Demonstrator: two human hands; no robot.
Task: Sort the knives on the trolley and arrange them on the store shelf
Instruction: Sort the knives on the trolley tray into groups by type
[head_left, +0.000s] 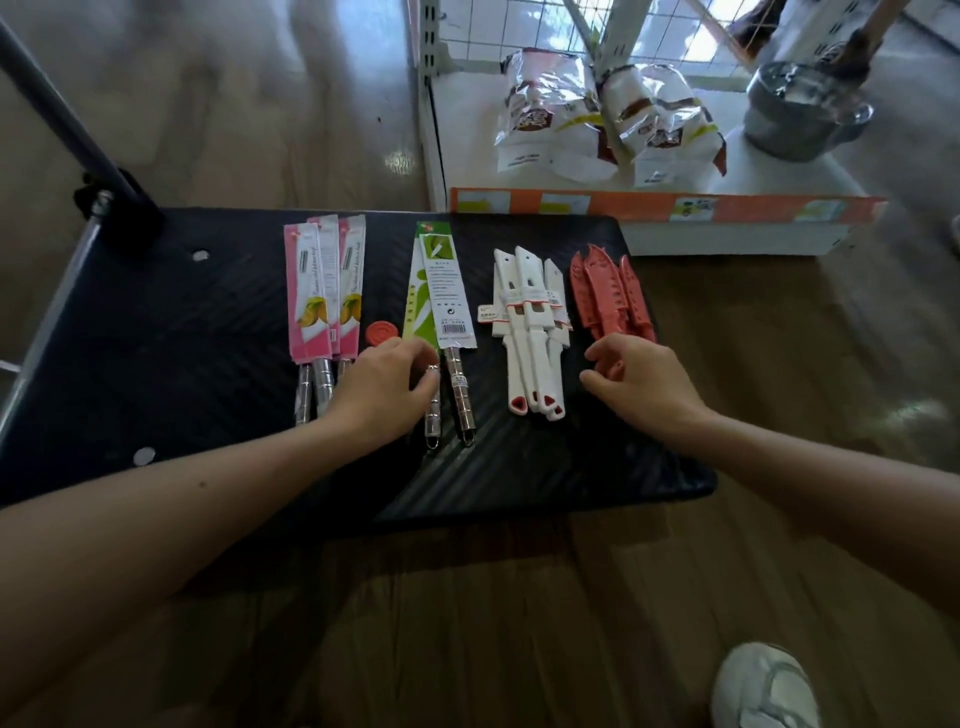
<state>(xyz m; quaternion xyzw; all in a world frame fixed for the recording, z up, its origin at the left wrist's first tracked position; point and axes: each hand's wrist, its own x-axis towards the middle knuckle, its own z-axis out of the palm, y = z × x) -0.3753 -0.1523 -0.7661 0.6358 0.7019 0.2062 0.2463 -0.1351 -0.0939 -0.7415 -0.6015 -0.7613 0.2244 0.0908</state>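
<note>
So the left hand (382, 389) has its fingertips curled onto the steel handle of one of the green-sleeved knives (441, 291), which looks like a pinch. The right hand (641, 382) is curled over the handle ends of the red knives (613, 296), with a bit of red plastic peeking out between thumb and fingers, so both hands have hold of something. Between the two hands sit the white knives (530, 322), and at 10 o'clock from the left hand are the pink-sleeved knives (322, 291), with a little red disc (382, 332) just beside the knuckles. All four bunches lie in a row on the black trolley (156, 338), so the sorting looks pretty much done. The store shelf (467, 130) is up at 1 o'clock, with snack bags (550, 114) and a metal pot (795, 109) on it. What could bite: the red ones overlap loosely, so lifting by the handles alone could let one slide out and drop. Same with the green pair, since grabbing one handle could leave the other behind or knock it crooked into the white set.
</note>
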